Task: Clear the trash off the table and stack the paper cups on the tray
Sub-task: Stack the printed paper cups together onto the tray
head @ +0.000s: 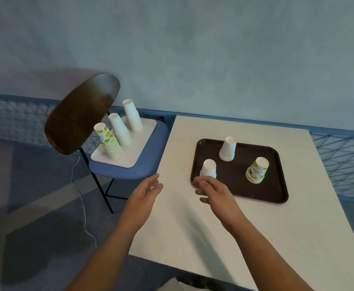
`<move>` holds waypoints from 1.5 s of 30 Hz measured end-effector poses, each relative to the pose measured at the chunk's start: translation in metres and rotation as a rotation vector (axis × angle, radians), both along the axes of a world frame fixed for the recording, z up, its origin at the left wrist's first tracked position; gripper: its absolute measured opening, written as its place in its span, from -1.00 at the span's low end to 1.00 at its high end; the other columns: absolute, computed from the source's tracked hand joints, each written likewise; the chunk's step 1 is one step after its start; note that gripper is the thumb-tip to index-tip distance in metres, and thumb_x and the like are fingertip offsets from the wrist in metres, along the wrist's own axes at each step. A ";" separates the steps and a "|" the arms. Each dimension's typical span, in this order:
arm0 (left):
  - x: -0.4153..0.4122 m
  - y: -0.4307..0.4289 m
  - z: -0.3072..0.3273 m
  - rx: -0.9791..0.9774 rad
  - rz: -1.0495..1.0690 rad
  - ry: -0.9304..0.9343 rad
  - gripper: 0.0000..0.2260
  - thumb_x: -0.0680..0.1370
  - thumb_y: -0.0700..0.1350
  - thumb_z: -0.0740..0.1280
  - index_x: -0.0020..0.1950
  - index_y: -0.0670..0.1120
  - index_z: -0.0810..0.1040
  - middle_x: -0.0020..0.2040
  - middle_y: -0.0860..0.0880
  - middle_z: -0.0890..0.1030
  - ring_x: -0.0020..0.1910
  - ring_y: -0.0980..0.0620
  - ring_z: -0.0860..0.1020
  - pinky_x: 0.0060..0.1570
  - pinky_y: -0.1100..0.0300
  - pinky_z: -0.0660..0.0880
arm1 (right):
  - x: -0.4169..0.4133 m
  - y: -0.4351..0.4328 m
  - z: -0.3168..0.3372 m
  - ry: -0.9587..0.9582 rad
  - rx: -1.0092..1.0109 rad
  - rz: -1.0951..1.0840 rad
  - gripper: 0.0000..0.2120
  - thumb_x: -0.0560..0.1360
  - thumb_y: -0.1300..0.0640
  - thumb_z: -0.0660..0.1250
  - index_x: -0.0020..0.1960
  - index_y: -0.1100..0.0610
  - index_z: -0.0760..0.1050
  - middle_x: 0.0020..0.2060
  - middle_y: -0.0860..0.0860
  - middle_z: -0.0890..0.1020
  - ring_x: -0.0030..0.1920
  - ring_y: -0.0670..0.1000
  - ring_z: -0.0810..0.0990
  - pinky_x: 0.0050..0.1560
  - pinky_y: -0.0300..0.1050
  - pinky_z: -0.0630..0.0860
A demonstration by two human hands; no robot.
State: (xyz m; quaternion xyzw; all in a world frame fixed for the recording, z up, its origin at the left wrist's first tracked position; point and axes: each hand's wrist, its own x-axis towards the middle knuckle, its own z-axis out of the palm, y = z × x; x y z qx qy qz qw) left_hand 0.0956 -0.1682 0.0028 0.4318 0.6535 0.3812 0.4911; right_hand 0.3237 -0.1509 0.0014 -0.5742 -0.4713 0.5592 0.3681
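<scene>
Three short stacks of upturned paper cups stand on the dark brown tray (256, 190), which lies on the white table (193, 238) toward its far side. A plain white stack (227, 149) is at the back of the tray, a stack with a green print (257, 170) is on the right, and a smaller plain white stack (208, 168) is at the near left corner. The right hand (214, 192) sits just in front of that smaller stack and hides its base. Its fingers (201, 183) are loosely curled and a little apart, pointing left, and they close round nothing that shows; whether they touch the cups I cannot tell. The left hand (144, 194) hangs over the table's left edge, palm turned inward, its fingers (154, 181) nearly straight and slightly spread, holding nothing. Left of the table is a chair (130, 171) with a blue seat and a dark back. A white board (144, 131) rests on the seat and carries three taller cup stacks: one printed (109, 141) and two plain white (119, 129).
</scene>
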 end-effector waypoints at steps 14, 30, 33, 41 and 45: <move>-0.138 0.109 -0.017 -0.006 0.112 -0.026 -0.72 0.68 -0.08 0.33 0.37 0.17 0.54 0.28 0.14 0.60 0.24 0.18 0.57 0.28 0.10 0.53 | -0.145 0.137 -0.009 -0.033 -0.001 0.089 -0.83 0.66 0.01 0.26 0.12 -0.06 0.63 0.06 -0.10 0.69 0.11 0.01 0.65 0.20 0.01 0.58; -0.339 0.256 -0.094 -0.143 0.109 -0.029 -0.75 0.62 -0.07 0.43 0.25 0.13 0.49 0.30 0.00 0.61 0.30 -0.03 0.57 0.32 -0.04 0.54 | -0.403 0.290 -0.048 -0.418 0.147 0.156 -0.24 0.48 -0.07 0.51 0.53 0.10 0.24 0.42 0.09 0.45 0.37 0.11 0.47 0.30 -0.05 0.42; -0.347 0.271 -0.108 -0.185 0.065 -0.036 -0.62 0.59 -0.02 0.46 0.36 0.13 0.44 0.34 0.02 0.58 0.32 -0.02 0.54 0.38 -0.10 0.51 | -0.426 0.307 -0.061 -0.545 0.252 0.096 -0.20 0.41 -0.09 0.56 0.51 0.09 0.29 0.39 0.08 0.48 0.34 0.12 0.47 0.31 0.03 0.44; -0.342 0.288 -0.144 -0.281 -0.022 0.032 -0.25 0.49 0.03 0.55 0.57 0.13 0.23 0.37 0.03 0.48 0.31 -0.05 0.50 0.35 -0.11 0.51 | -0.436 0.308 -0.092 -0.542 0.240 0.012 -0.44 0.42 -0.14 0.53 0.31 0.02 0.45 0.22 -0.02 0.64 0.17 0.04 0.62 0.13 -0.03 0.60; -0.335 0.296 -0.162 -0.295 -0.113 0.074 -0.06 0.47 -0.01 0.58 0.66 0.09 0.03 0.43 0.03 0.38 0.41 -0.08 0.43 0.24 0.08 0.41 | -0.421 0.301 -0.096 -0.445 0.222 -0.048 -0.43 0.45 -0.17 0.51 0.34 -0.02 0.39 0.19 -0.07 0.64 0.12 -0.04 0.62 0.07 -0.08 0.60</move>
